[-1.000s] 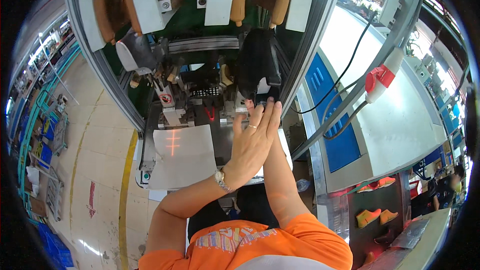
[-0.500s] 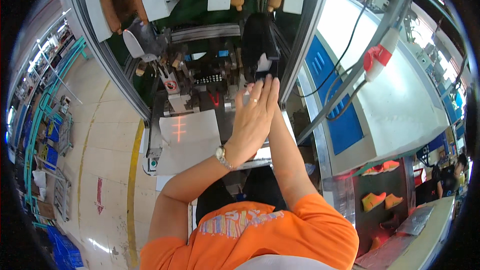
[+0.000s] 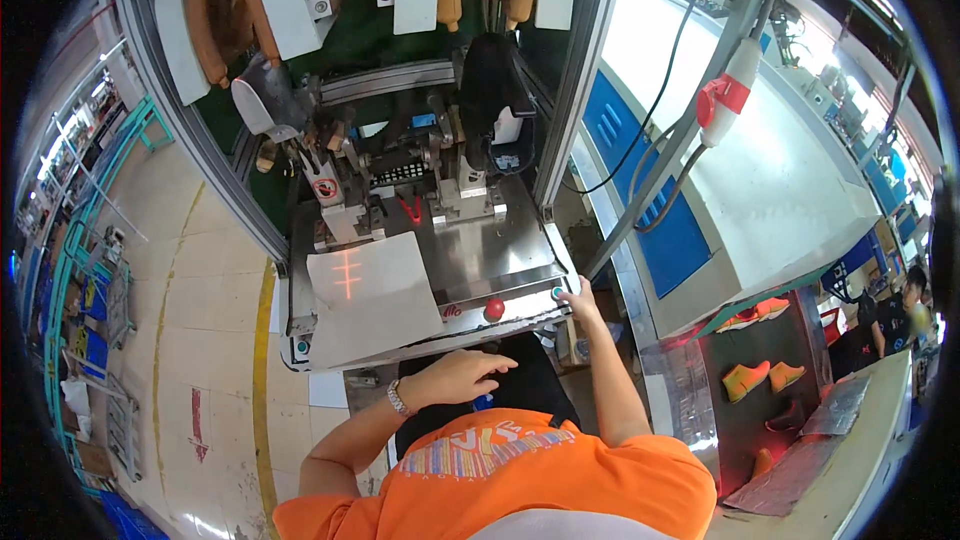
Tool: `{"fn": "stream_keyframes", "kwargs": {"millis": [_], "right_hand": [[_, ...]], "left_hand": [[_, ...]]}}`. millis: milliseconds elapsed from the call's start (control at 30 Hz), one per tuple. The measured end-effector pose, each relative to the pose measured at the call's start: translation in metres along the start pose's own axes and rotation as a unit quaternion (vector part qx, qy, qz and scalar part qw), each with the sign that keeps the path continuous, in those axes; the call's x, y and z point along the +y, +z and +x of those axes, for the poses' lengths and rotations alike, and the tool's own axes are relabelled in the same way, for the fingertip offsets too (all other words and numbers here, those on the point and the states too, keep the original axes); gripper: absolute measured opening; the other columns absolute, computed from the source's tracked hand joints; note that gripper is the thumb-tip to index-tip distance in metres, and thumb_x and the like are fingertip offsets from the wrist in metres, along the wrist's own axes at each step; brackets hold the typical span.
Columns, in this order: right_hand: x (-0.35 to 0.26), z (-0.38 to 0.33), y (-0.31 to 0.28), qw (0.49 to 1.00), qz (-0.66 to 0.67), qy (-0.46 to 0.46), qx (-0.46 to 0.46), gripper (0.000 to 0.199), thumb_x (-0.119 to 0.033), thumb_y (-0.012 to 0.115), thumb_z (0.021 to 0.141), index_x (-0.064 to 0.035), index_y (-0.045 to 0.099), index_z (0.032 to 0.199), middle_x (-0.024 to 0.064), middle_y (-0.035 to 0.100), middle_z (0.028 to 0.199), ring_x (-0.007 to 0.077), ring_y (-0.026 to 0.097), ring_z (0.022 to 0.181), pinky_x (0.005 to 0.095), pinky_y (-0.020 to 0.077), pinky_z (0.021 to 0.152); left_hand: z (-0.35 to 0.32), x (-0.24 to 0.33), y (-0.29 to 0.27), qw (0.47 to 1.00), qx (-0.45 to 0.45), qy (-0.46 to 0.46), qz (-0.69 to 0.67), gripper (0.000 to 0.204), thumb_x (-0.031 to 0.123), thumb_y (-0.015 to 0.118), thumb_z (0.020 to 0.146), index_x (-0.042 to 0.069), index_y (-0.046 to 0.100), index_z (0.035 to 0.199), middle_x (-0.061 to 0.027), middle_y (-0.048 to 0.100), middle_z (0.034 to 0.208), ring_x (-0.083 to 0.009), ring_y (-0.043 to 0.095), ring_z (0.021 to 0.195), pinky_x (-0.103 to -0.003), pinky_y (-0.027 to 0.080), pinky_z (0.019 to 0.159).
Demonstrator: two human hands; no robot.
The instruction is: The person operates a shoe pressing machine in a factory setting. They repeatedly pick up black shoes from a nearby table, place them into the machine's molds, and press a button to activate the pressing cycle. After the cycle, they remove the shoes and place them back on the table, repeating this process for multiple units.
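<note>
My right hand (image 3: 578,302) is at the front right corner of the machine table (image 3: 490,250), with its thumb side touching a green push button (image 3: 557,293). Its fingers look spread, though partly hidden. My left hand (image 3: 465,377) hovers over my lap, fingers loosely stretched out and nothing visible in them. A red round button (image 3: 494,309) sits on the table's front edge between the hands. At the right station of the machine stands a black shoe upper (image 3: 488,80). A white pad-like piece (image 3: 262,100) is on the left station.
A white sheet (image 3: 370,305) with red projected lines lies on the table's left. Red-handled pliers (image 3: 411,208) lie behind it. Metal posts (image 3: 575,80) frame the machine. A red-and-white plug (image 3: 722,100) hangs at right, above orange shoe uppers (image 3: 745,380) on a belt.
Both hands have left the black shoe upper. The right one moved down to the green button, the left one back toward my lap. The view has shifted slightly.
</note>
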State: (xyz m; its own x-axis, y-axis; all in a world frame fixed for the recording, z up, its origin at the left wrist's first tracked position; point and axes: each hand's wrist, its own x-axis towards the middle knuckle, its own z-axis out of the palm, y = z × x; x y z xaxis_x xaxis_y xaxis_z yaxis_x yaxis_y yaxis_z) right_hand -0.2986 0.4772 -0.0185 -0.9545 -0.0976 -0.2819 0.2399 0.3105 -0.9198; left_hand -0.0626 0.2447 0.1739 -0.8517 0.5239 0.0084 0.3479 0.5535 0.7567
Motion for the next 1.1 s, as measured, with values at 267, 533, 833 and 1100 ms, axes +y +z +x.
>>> {"fn": "stream_keyframes", "kwargs": {"millis": [267,533,833,1100], "right_hand": [[-0.037,-0.020,0.009,0.996,0.003,0.085,0.024,0.065,-0.019,0.068,0.060,-0.0049,0.043,0.117,0.0165,0.055,0.102,0.0237,0.055,0.094,0.0339,0.0452,0.079],[0.043,-0.038,-0.001,0.981,0.040,-0.153,0.116,0.077,-0.021,0.069,0.067,-0.0010,0.027,0.128,0.0168,0.045,0.120,0.0231,0.047,0.107,0.0304,0.0395,0.087],[0.011,-0.023,0.004,0.944,0.054,-0.096,0.311,0.035,-0.032,0.052,0.081,-0.0008,0.056,0.098,0.0149,0.060,0.088,0.0240,0.056,0.085,0.0320,0.0426,0.074],[0.001,-0.011,0.031,0.899,-0.049,-0.131,0.415,0.022,-0.023,0.047,0.083,-0.0028,0.056,0.083,0.0148,0.057,0.086,0.0320,0.051,0.083,0.0403,0.0402,0.073]], "left_hand": [[0.026,-0.031,0.062,0.994,0.077,-0.049,-0.065,0.033,0.004,0.052,0.075,0.000,0.051,0.108,-0.0154,0.059,0.095,-0.0254,0.059,0.086,-0.031,0.046,0.074],[-0.013,-0.083,0.111,0.985,-0.011,-0.121,-0.127,0.033,0.003,0.052,0.078,0.001,0.050,0.110,-0.0158,0.061,0.094,-0.0236,0.060,0.085,-0.031,0.046,0.074],[-0.004,-0.065,0.085,0.982,0.082,-0.112,-0.125,0.030,0.005,0.050,0.081,-0.001,0.050,0.110,-0.0148,0.060,0.097,-0.0198,0.059,0.088,-0.029,0.045,0.076],[0.022,-0.041,0.093,0.974,0.085,-0.079,-0.195,0.027,0.007,0.051,0.082,0.000,0.052,0.108,-0.0131,0.062,0.093,-0.0166,0.059,0.084,-0.027,0.045,0.074]]}}
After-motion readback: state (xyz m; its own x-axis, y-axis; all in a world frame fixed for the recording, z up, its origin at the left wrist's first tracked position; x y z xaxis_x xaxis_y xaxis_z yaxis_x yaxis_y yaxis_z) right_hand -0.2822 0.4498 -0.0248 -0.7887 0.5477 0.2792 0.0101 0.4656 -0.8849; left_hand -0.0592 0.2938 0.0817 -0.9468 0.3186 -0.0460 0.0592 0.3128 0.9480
